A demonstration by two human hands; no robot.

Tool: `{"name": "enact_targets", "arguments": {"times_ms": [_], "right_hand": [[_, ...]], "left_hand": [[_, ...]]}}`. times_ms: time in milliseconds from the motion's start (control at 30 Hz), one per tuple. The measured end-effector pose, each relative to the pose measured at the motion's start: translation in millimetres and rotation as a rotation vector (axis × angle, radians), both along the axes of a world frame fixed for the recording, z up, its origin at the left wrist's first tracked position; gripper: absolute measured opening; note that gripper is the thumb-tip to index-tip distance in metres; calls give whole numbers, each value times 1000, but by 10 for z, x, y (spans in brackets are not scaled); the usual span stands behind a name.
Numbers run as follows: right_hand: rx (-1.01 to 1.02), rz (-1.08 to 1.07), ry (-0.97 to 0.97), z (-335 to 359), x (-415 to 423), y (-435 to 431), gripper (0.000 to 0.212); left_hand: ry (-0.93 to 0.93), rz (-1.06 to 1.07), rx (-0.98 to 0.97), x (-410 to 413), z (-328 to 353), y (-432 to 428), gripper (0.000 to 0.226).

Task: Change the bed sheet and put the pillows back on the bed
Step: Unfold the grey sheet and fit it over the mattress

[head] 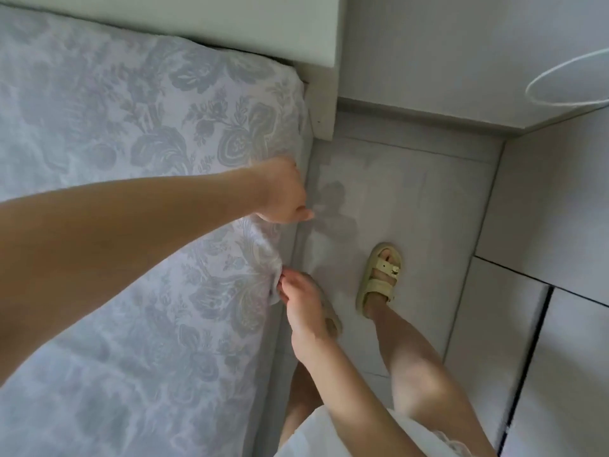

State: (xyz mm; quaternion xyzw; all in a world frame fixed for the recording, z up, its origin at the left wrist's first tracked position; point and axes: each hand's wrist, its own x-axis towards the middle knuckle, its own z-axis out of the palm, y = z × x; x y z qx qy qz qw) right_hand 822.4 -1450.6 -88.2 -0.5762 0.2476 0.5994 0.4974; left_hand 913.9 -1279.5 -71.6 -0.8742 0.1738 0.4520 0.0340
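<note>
A white bed sheet [138,103] with a grey floral print covers the mattress on the left of the head view. My left hand [283,192] reaches over the right edge of the mattress, fingers curled down round the sheet's edge. My right hand [298,293] pinches a bunched fold of the same sheet lower along that edge, fingertips at the fabric. No pillows are in view.
A white headboard panel [321,61] stands at the bed's top right corner. A narrow strip of pale floor [412,199] runs beside the bed, where my feet in yellow sandals [379,278] stand. White cabinet fronts [543,258] line the right side.
</note>
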Motion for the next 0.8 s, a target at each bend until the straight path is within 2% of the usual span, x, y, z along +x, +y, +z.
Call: {"name": "enact_targets", "arguments": {"times_ms": [100, 167, 300, 400, 500, 600, 800], "right_hand": [[35, -23, 9, -10, -89, 33, 30], [17, -50, -4, -51, -98, 24, 27], [69, -86, -59, -119, -99, -13, 25], [143, -178, -1, -153, -102, 15, 33], [187, -290, 22, -165, -160, 52, 35], [180, -371, -8, -193, -271, 56, 32], [202, -396, -63, -308, -344, 75, 35]], "left_hand": [[249, 53, 90, 116, -87, -108, 62], [297, 22, 127, 130, -151, -145, 65], [298, -62, 129, 75, -340, -159, 82], [219, -139, 123, 18, -439, -121, 89], [159, -189, 140, 25, -480, -138, 83], [175, -166, 144, 51, -507, -155, 82], [214, -158, 240, 42, -458, -246, 67]]}}
